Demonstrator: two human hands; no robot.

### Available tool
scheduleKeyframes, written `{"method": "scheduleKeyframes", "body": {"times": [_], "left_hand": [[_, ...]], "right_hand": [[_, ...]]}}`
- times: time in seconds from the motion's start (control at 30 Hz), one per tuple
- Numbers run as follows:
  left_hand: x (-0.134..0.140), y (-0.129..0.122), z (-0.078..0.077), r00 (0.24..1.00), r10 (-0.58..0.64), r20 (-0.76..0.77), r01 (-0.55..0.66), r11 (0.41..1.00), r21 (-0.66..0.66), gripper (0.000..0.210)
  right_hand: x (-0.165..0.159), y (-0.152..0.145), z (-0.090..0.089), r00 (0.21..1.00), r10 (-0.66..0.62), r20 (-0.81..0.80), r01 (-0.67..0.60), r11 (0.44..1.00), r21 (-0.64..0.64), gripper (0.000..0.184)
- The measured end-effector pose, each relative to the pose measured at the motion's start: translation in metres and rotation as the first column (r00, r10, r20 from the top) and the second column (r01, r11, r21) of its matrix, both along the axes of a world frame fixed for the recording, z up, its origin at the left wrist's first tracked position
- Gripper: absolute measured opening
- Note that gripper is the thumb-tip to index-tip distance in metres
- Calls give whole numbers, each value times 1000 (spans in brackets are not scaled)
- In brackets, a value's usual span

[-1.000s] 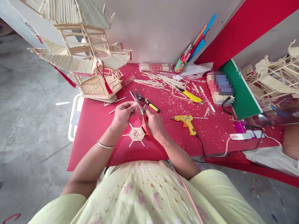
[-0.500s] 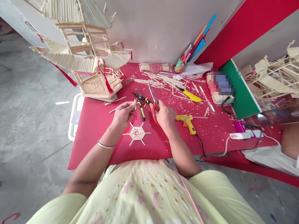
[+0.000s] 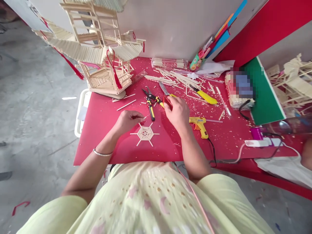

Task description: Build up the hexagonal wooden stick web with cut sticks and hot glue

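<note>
"Just right of the left hand [image 3: 129,121], toward the body, I see the stick star [image 3: 144,133]. Which hand is nearer?"

"The left, from my view. Its thumb and finger pinch a short stick [image 3: 144,119], tip pointing right and slightly away, near the star's far spokes."

"And the right hand [image 3: 178,112]?"

"Curled around the scissors [image 3: 163,88] at their red handles, blades pointing away and leftward. How tightly, I can't tell."

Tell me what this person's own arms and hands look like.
The short fabric sleeves are pale yellow-green. The ungloved left hand has a slim, rounded, silver-coloured bangle at its wrist; the ungloved right hand has none visible.
</note>
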State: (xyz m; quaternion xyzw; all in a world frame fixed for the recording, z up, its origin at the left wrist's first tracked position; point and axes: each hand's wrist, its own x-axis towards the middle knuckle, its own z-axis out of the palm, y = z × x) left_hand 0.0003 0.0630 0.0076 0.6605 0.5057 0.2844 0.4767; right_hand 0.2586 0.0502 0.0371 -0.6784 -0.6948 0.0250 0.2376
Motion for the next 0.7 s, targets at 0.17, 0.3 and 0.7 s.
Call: {"method": "scheduleKeyframes", "body": {"times": [0.17,0.3,0.7], "left_hand": [[2,-5,-5,995,-75,-70,78,997,28,31],[11,-5,-11,983,-141,-114,151,985,79,22],[9,-2,-15,978,-143,-149,161,981,110,15]], "right_hand": [[-19,-77,-20,968,174,-183,-190,979,-69,29],[-29,-115,-39,957,197,-214,-223,970,-101,24],[15,-113,-55,994,-25,-103,30,999,46,29]]}}
